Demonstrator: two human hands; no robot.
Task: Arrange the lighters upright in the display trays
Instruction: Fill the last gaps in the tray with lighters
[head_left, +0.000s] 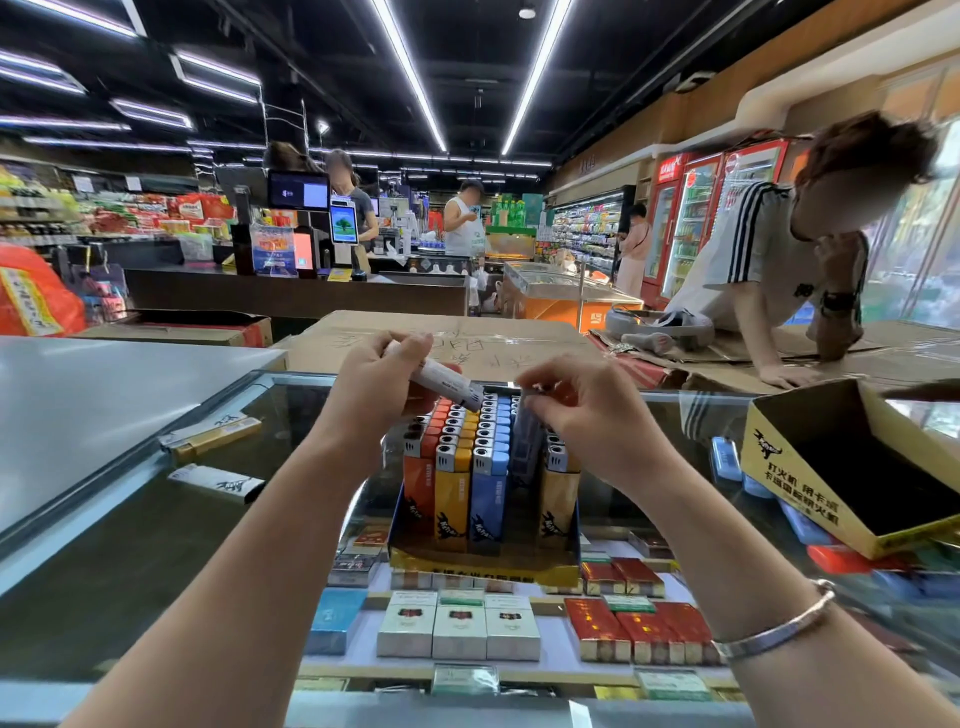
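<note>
Glass-topped counter (130, 545) carries the blue-and-yellow cardboard display tray (483, 569) of upright lighters. Above it, left hand (382, 387) grips a white plastic lighter (441, 383), light, rigid, slick; best held mid-body. Right hand (587, 410) pinches something I cannot make out.

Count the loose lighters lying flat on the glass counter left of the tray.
2: a gold lighter further back near the counter's metal edge, and a white lighter nearer the camera. Others may be hidden behind the arms.
</note>
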